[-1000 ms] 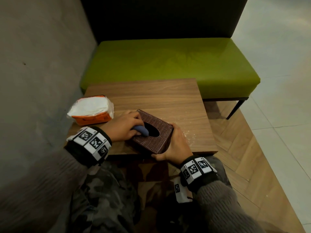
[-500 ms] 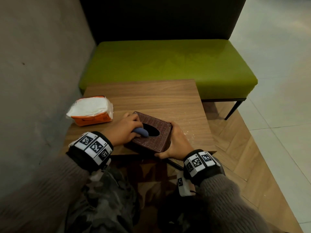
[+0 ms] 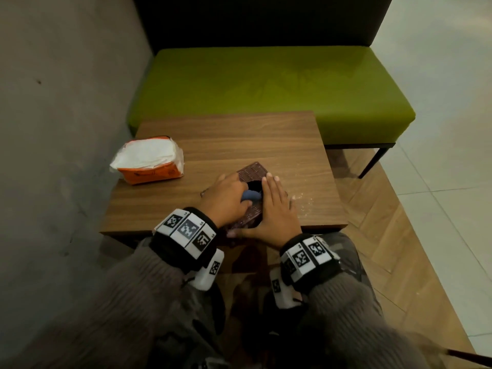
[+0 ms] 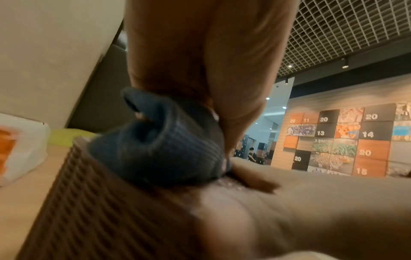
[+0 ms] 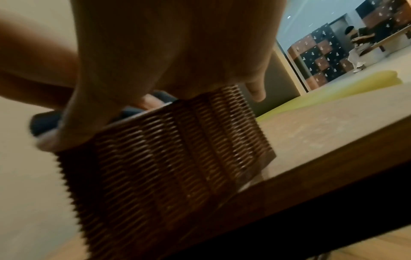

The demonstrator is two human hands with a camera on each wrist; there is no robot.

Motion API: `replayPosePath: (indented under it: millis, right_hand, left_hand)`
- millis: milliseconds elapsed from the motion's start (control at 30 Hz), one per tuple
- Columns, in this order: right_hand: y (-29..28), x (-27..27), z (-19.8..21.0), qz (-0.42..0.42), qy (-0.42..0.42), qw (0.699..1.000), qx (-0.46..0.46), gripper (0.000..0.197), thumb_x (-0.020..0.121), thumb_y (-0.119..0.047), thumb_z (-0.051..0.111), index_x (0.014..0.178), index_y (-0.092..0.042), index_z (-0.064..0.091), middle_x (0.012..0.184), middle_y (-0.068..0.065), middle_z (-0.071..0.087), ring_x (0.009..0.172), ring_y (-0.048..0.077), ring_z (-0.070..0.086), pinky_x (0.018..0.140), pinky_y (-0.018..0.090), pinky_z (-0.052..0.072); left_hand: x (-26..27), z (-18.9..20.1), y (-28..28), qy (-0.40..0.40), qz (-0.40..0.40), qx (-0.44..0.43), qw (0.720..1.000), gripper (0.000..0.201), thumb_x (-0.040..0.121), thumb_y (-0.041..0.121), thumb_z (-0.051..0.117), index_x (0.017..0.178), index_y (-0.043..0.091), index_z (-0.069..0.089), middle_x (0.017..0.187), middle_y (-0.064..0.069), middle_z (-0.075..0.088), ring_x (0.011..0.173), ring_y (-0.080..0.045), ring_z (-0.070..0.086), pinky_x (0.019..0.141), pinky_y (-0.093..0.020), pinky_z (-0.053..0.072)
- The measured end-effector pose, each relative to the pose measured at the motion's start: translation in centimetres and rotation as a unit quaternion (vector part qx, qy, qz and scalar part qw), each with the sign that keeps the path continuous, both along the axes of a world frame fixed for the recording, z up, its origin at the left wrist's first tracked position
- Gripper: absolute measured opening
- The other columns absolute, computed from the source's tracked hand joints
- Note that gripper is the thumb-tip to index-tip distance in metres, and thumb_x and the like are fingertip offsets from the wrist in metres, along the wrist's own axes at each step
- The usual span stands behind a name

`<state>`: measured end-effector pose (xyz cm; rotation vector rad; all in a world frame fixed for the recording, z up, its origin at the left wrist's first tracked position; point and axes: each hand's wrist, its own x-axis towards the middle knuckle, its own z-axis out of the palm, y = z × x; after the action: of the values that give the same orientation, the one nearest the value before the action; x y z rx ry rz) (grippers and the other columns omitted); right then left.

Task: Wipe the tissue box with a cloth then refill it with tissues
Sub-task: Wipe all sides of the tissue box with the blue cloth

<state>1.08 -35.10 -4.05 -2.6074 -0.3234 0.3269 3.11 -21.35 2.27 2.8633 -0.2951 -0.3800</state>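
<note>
A brown woven tissue box (image 3: 252, 172) sits at the near edge of the wooden table (image 3: 239, 137), its near end over the edge. My left hand (image 3: 223, 201) grips a bunched blue cloth (image 3: 250, 195) and presses it on the box top beside the dark opening. In the left wrist view the cloth (image 4: 160, 146) lies on the ribbed box (image 4: 100, 202). My right hand (image 3: 274, 209) holds the box, fingers stretched along its right top edge, thumb round the near side. The right wrist view shows the box (image 5: 177, 149) under my right hand (image 5: 177, 44).
An opened orange pack of white tissues (image 3: 149, 161) lies at the table's left. A grey wall runs along the left. A green bench (image 3: 266, 83) stands behind the table. White specks dot the table right of the box.
The box has turned so that its long side points away from me. My right hand has slid from the near right side onto its top edge. The cloth stays by the opening.
</note>
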Motion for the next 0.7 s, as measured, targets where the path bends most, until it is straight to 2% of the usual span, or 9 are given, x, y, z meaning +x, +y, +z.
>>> replayPosePath:
  millis: [100,167,233,300,400,433,567,633,700]
  right_hand:
    - [-2.0,1.6,0.6,0.075,0.006,0.997,-0.019,0.137,0.053,-0.080,0.065,0.153,-0.021,-0.006,0.160,-0.010,-0.016,0.146,0.008,-0.017,0.117,0.057,0.001]
    - [-3.0,2.5,1.0,0.096,0.013,0.995,-0.014,0.125,0.059,-0.075,0.067,0.153,-0.027,-0.002,0.160,-0.015,-0.011,0.146,0.008,-0.014,0.115,0.062,0.003]
    - [-3.3,3.0,1.4,0.096,0.033,0.995,-0.003,0.119,0.064,-0.073,0.066,0.153,-0.030,0.000,0.159,-0.018,-0.009,0.147,0.009,-0.014,0.114,0.064,0.003]
    - [-2.7,3.2,1.5,0.083,0.033,0.996,-0.011,0.122,0.061,-0.075,0.066,0.153,-0.027,0.001,0.160,-0.017,-0.010,0.146,0.013,-0.017,0.114,0.063,-0.002]
    - [-1.2,3.2,1.7,0.087,0.024,0.995,-0.036,0.130,0.059,-0.074,0.069,0.154,-0.020,-0.002,0.160,-0.011,-0.013,0.146,0.014,-0.017,0.113,0.061,-0.002]
    - [-1.0,3.2,1.8,0.092,0.034,0.995,-0.034,0.131,0.060,-0.070,0.072,0.154,-0.019,-0.003,0.160,-0.010,-0.014,0.146,0.013,-0.017,0.114,0.061,-0.001]
    - [-1.4,3.4,2.5,0.117,0.073,0.990,-0.041,0.144,0.052,-0.069,0.078,0.152,-0.019,-0.011,0.159,-0.010,-0.021,0.144,0.011,-0.023,0.113,0.060,-0.006]
    - [-1.5,3.4,2.8,0.131,0.081,0.986,-0.066,0.148,0.049,-0.070,0.078,0.151,-0.017,-0.015,0.158,-0.008,-0.025,0.144,0.012,-0.025,0.113,0.059,-0.007]
    - [-1.4,3.4,3.1,0.140,0.085,0.984,-0.076,0.148,0.050,-0.068,0.080,0.151,-0.014,-0.015,0.158,-0.006,-0.024,0.144,0.014,-0.024,0.115,0.059,-0.005]
  left_hand:
    - [0.9,1.8,1.8,0.072,-0.109,0.038,0.991,0.012,0.085,0.032,0.062,0.093,0.022,0.058,0.110,-0.004,0.050,0.108,-0.023,0.043,0.085,-0.034,0.037]
    - [1.6,2.8,2.2,0.092,-0.177,0.083,0.976,0.020,0.084,0.030,0.065,0.097,0.014,0.063,0.106,-0.006,0.050,0.104,-0.022,0.043,0.081,-0.032,0.036]
    - [2.1,3.0,2.0,0.093,-0.204,0.105,0.969,0.026,0.083,0.029,0.066,0.099,0.009,0.065,0.104,-0.007,0.052,0.102,-0.022,0.044,0.079,-0.032,0.035]
    - [2.1,2.2,1.3,0.080,-0.180,0.082,0.977,0.026,0.083,0.031,0.066,0.095,0.008,0.065,0.099,-0.008,0.054,0.097,-0.023,0.047,0.077,-0.032,0.037]
    - [1.4,0.3,0.0,0.059,-0.068,-0.034,0.995,0.023,0.082,0.030,0.065,0.078,0.007,0.064,0.075,-0.007,0.056,0.076,-0.026,0.054,0.064,-0.034,0.042]
    - [1.2,-0.3,-0.4,0.047,-0.031,-0.059,0.997,0.024,0.082,0.030,0.064,0.076,0.007,0.063,0.072,-0.009,0.057,0.074,-0.027,0.055,0.062,-0.035,0.043]
    - [0.7,-1.7,-1.2,-0.006,0.053,-0.077,0.996,0.027,0.082,0.035,0.062,0.091,0.011,0.066,0.095,-0.010,0.057,0.088,-0.026,0.056,0.074,-0.040,0.050]
    - [0.7,-1.9,-1.1,-0.002,0.054,-0.079,0.995,0.026,0.082,0.036,0.062,0.091,0.012,0.066,0.095,-0.009,0.058,0.089,-0.027,0.057,0.074,-0.040,0.050]
    - [0.8,-1.6,-0.8,0.014,0.040,-0.089,0.995,0.023,0.082,0.035,0.064,0.085,0.012,0.064,0.087,-0.007,0.058,0.084,-0.027,0.058,0.070,-0.038,0.049]
